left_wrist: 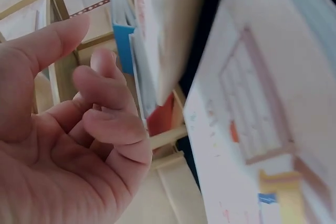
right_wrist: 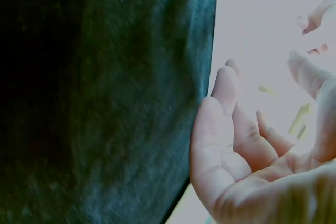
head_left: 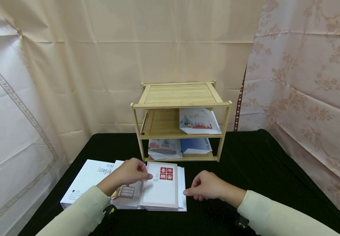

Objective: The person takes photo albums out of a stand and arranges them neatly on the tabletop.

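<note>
A white book with a red block of characters (head_left: 162, 195) lies on top of a pale book (head_left: 182, 186) at the table's front. To its left are a book with a drawing on its cover (head_left: 128, 198) and a white book with dark lettering (head_left: 84, 180). My left hand (head_left: 132, 172) hovers over the red-block book's left edge. In the left wrist view that hand (left_wrist: 89, 129) has its thumb apart from loosely bent fingers, holding nothing. My right hand (head_left: 206, 186) has its fingertips right at the pale book's right edge. Its fingers (right_wrist: 210, 145) are loosely bent, the thumb apart.
Behind the books stands a wooden shelf (head_left: 181, 94) on a dark-covered table (head_left: 246, 157). Its middle level bears an illustrated book (head_left: 199, 121); the bottom level has a grey-toned book (head_left: 165, 149) and a blue book (head_left: 194, 146). Curtains (head_left: 172, 49) hang behind and at both sides.
</note>
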